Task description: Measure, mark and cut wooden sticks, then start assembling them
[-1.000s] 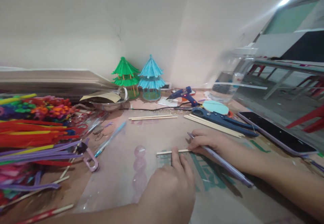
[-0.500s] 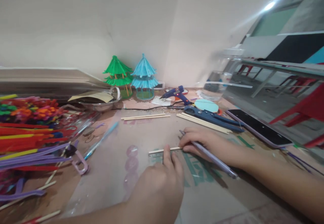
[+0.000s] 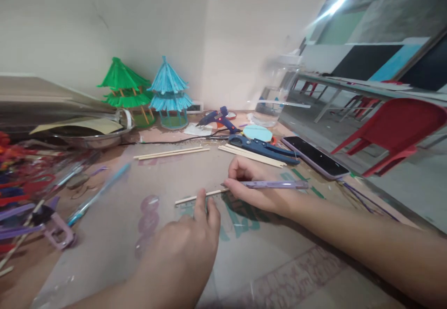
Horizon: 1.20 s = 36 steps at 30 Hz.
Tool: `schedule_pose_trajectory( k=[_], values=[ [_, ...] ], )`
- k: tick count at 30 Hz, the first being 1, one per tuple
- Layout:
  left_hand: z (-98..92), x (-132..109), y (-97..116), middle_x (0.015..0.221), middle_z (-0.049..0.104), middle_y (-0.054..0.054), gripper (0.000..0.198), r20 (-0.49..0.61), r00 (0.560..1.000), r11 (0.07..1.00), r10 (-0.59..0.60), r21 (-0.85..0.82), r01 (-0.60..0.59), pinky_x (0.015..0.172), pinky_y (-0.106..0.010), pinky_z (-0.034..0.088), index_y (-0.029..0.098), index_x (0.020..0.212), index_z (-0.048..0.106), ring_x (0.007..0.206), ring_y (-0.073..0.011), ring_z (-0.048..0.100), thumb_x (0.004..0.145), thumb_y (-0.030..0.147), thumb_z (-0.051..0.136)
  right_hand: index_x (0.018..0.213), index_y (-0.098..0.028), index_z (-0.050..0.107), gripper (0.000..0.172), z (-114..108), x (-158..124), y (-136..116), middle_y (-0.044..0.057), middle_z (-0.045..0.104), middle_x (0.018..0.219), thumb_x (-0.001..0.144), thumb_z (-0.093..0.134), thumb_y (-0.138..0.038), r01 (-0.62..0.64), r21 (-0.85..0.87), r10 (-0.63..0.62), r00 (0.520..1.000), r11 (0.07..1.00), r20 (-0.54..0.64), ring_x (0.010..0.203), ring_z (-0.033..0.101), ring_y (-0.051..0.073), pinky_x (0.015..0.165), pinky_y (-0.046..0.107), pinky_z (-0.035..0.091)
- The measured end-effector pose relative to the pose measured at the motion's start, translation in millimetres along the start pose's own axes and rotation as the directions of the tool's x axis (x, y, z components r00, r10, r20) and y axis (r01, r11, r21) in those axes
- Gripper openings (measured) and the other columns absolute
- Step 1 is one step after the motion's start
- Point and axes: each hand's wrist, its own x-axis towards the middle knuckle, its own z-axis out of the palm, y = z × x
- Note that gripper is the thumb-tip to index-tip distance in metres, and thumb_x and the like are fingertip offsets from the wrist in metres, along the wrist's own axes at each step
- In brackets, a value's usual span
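My left hand (image 3: 183,244) presses a thin wooden stick (image 3: 185,200) down with its outstretched index finger, the middle finger beside it. Faint marks like those of a clear ruler show along the stick's lower edge. A lilac pen (image 3: 275,184) is pinched in my right hand (image 3: 249,183), its tip at the right part of the stick. The stick's right end is hidden by the fingers. Behind my hands lie two loose sticks (image 3: 171,153) and a bundle of several more sticks (image 3: 251,156).
Behind stand a green paper pagoda (image 3: 125,85) and a blue one (image 3: 170,92). A blue glue gun (image 3: 218,119), blue cutters (image 3: 261,148), a light-blue disc (image 3: 257,133) and a phone (image 3: 314,156) lie at the back right. Pipe cleaners (image 3: 17,178) and a blue pen (image 3: 101,192) are left.
The view has swung to the right, so things appear further left. My right hand has turned the pen from slanting back over the wrist to nearly level, bringing its tip down to the stick.
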Motion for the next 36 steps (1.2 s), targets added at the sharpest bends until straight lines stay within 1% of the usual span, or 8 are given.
schedule_pose_trajectory(
  k=[3,8,10,19,25,29,32,36],
  values=[
    [2.1,-0.4,-0.6,0.136,0.045,-0.029,0.070,0.002,1.000,1.000,0.006,-0.004,-0.006,0.041,-0.027,0.053,0.009,0.138,0.050,0.051,-0.0204,0.069,0.071,-0.008,0.040,0.070,-0.023,0.039,0.019,-0.9,0.4,2.5,-0.005,0.047,0.058,0.081,0.051,-0.032,0.009,-0.052,-0.009,1.000,0.999,0.005,0.049,0.042,0.010,0.044,0.020,0.031],
    [8.5,-1.3,-0.5,0.133,0.050,-0.029,0.067,-0.109,0.994,1.000,0.009,0.018,-0.007,0.041,-0.027,0.053,0.007,0.134,0.054,0.051,-0.0205,0.069,0.071,-0.008,0.037,0.069,-0.023,0.037,0.019,-2.2,0.7,2.3,-0.005,0.048,0.056,0.082,0.050,-0.029,-0.021,-0.060,0.023,0.999,0.998,0.036,0.049,0.044,0.010,0.045,0.019,0.030],
    [9.9,-0.9,-0.2,0.133,0.050,-0.030,0.065,-0.118,0.993,1.000,0.012,0.018,-0.010,0.040,-0.027,0.052,0.006,0.132,0.055,0.049,-0.0204,0.068,0.071,-0.007,0.038,0.069,-0.023,0.037,0.020,-2.0,0.9,1.9,-0.006,0.048,0.055,0.082,0.052,-0.028,-0.023,-0.080,0.025,0.999,0.997,0.034,0.049,0.044,0.009,0.046,0.019,0.030],
    [11.7,-0.5,-0.2,0.137,0.047,-0.029,0.066,-0.073,0.997,0.998,-0.016,-0.060,0.012,0.045,-0.029,0.054,0.010,0.137,0.051,0.052,-0.0200,0.069,0.074,-0.006,0.041,0.066,-0.022,0.038,0.022,-3.0,2.8,-1.6,-0.005,0.049,0.055,0.081,0.054,-0.024,0.018,-0.198,-0.011,0.999,0.980,0.040,0.050,0.042,0.009,0.049,0.021,0.030],
    [1.5,1.3,-1.0,0.139,0.040,-0.030,0.068,0.068,0.998,1.000,0.015,-0.002,-0.015,0.042,-0.028,0.052,0.009,0.139,0.048,0.053,-0.0214,0.070,0.073,-0.006,0.039,0.066,-0.022,0.038,0.022,-2.8,2.4,-1.4,-0.006,0.050,0.055,0.081,0.054,-0.026,0.019,-0.216,-0.008,0.999,0.976,0.049,0.051,0.043,0.009,0.050,0.021,0.029],
    [1.6,0.7,-0.6,0.136,0.048,-0.028,0.067,0.005,1.000,1.000,0.004,0.000,-0.004,0.042,-0.027,0.052,0.009,0.136,0.053,0.053,-0.0210,0.070,0.072,-0.007,0.040,0.067,-0.022,0.038,0.022,-3.2,1.8,-1.2,-0.006,0.050,0.056,0.082,0.054,-0.026,0.027,-0.224,-0.015,0.998,0.974,0.054,0.051,0.042,0.009,0.050,0.021,0.029],
    [2.9,0.6,-0.6,0.136,0.048,-0.029,0.066,-0.019,1.000,0.999,-0.005,-0.040,0.004,0.041,-0.027,0.051,0.009,0.135,0.053,0.052,-0.0214,0.069,0.071,-0.006,0.042,0.067,-0.022,0.038,0.023,-3.5,1.4,-1.9,-0.006,0.051,0.056,0.083,0.055,-0.026,0.021,-0.225,-0.008,0.998,0.974,0.057,0.051,0.043,0.010,0.051,0.021,0.029],
    [3.5,1.3,0.0,0.137,0.046,-0.029,0.068,0.006,1.000,0.999,-0.016,-0.046,0.016,0.043,-0.028,0.053,0.010,0.137,0.051,0.055,-0.0214,0.070,0.072,-0.005,0.041,0.068,-0.023,0.038,0.023,-3.6,1.5,-3.1,-0.006,0.052,0.056,0.083,0.055,-0.024,0.006,-0.218,0.008,0.998,0.976,0.063,0.051,0.044,0.010,0.051,0.022,0.029]
  ],
)
